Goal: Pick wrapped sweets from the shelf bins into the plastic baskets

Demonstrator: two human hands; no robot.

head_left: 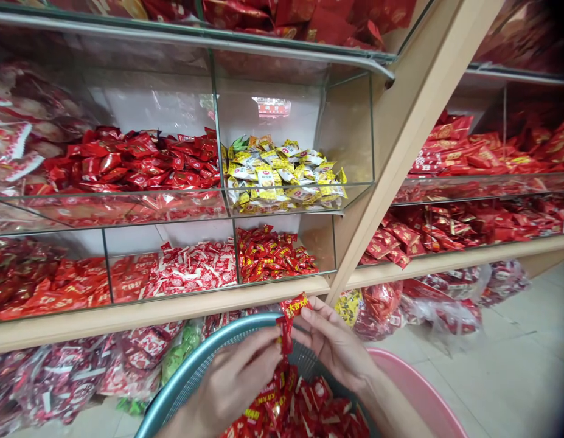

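My right hand [331, 344] pinches a small red candy packet [294, 306] with yellow lettering between thumb and fingers. Close beside it, my left hand [243, 374] is closed on another red candy packet [285, 336] that hangs lower; its fingertips are partly hidden. Both hands are above a teal plastic basket [185, 377] with a perforated wall. Inside lie many red candy packets [309, 404], some with yellow lettering and others with white parts. My forearms cover some of the basket and its contents.
Ahead stands a wooden shelf [414, 146] with clear bins. One bin has yellow-and-white packets [282, 173]; small red packets [277, 252] fill the bin below. Bagged sweets [67, 377] sit under the bottom board. A pink tub [414, 389] stands right of the basket on the tiled floor [496, 359].
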